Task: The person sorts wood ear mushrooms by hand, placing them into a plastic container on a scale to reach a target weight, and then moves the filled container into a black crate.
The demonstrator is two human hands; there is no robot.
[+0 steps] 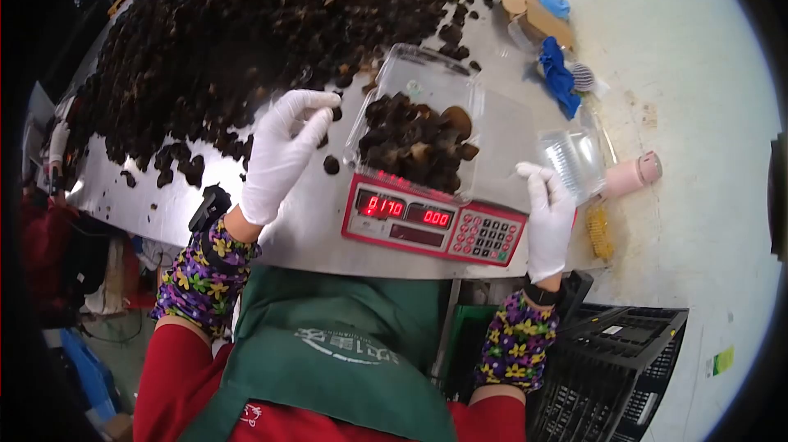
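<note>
A clear plastic tray (386,73) of dark, frilly mushroom pieces (419,142) rests on a red and white scale (435,224), whose display glows red with 0.170 and 0.00. Left of the tray, my left hand (287,151), in a white glove, is closed in a pinch with a small dark mushroom piece (336,114) at its fingertips. My right hand (548,216), also gloved, is at the scale's right end, fingers together and nothing visible in them. Clear plastic containers (570,163) lie just beyond it.
A large mushroom heap (222,48) covers the metal table's (304,249) far left. At right are a cardboard box (529,15), blue cloth (558,77) and pink cup (634,175). Black crates (599,360) stand below right. Another person's gloved hand (58,145) shows far left.
</note>
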